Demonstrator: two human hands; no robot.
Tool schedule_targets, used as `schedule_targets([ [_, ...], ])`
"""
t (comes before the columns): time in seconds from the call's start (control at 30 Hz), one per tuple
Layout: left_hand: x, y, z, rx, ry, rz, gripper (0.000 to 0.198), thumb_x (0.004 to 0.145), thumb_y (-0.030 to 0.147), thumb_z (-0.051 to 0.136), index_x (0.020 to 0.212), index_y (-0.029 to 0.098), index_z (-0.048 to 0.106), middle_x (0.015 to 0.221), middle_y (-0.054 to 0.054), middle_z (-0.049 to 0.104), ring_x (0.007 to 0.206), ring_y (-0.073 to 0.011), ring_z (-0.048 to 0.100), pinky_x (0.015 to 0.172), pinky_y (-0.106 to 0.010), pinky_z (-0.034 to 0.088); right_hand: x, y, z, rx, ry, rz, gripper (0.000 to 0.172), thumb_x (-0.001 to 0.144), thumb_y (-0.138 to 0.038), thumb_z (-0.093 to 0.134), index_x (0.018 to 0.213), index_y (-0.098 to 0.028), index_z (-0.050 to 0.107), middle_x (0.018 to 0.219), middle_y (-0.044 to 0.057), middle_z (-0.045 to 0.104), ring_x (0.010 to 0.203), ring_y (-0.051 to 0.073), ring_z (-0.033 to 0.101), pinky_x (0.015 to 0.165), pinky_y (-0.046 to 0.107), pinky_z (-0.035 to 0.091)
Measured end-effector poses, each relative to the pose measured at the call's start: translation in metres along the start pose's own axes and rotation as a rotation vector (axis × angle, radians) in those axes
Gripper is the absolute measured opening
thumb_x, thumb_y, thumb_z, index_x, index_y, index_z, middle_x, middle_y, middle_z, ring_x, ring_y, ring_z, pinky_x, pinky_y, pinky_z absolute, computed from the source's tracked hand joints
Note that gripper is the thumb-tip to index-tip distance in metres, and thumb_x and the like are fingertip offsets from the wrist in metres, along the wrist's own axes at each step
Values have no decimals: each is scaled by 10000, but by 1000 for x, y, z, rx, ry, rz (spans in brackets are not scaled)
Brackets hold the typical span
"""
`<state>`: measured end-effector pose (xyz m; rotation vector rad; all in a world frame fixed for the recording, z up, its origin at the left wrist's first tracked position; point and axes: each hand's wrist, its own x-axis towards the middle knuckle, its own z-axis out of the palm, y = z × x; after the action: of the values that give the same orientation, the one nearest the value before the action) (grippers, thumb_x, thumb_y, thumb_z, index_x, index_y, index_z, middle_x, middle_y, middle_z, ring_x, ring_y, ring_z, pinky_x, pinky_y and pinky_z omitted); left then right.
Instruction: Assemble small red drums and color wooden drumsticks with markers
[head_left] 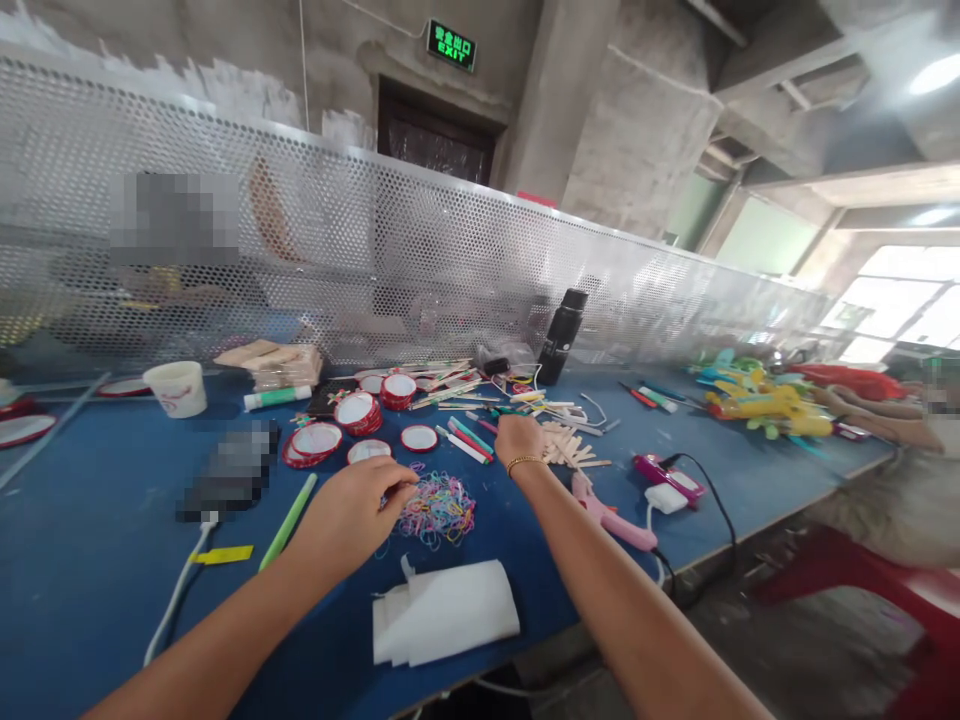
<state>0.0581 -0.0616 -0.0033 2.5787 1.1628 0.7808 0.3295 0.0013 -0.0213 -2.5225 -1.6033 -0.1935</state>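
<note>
While left hand (346,512) curls by mid-frame bands (442,510) and right hand (519,440) by sticks (570,447), any grasp is unclear. Picking seems underway; next, pinch finely.

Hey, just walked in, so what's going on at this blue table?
A person has both hands over the table. The left hand is at the edge of a loose pile of coloured bands; whether its fingers hold one isn't clear. The right hand is farther forward, between some pens and a heap of wooden sticks; its grip is hidden. A folded white sheet lies nearest the person, and a pink glue gun lies beside the right forearm.
</note>
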Motion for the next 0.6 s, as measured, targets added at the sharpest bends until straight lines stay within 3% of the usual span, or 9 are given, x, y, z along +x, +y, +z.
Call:
schedule_targets([
  [0.37, -3, -1, 5, 14, -73, 15, 252, 954, 313, 504, 995, 242, 742, 1016, -45, 744, 943, -219, 678, 801, -329, 490, 12, -7, 9, 9, 13, -52, 286, 955, -361, 610, 1124, -133, 643, 1130, 83, 672, 1013, 205, 660, 899, 424, 551],
  [0.47, -4, 1, 9, 5, -103, 68, 255, 957, 306, 504, 981, 245, 751, 987, -45, 743, 923, -214, 676, 813, -327, 489, 13, -9, 11, 47, 39, -91, 212, 966, -251, 564, 1113, -149, 677, 1109, 98, 704, 1029, 206, 672, 900, 362, 524],
  [0.6, -6, 5, 12, -2, -153, 160, 258, 959, 283, 505, 973, 223, 755, 962, -56, 742, 917, -216, 674, 832, -331, 493, 10, -12, 8, 89, 100, -125, 287, 912, -150, 520, 1110, -201, 721, 1103, 115, 736, 1067, 217, 678, 871, 286, 474],
])
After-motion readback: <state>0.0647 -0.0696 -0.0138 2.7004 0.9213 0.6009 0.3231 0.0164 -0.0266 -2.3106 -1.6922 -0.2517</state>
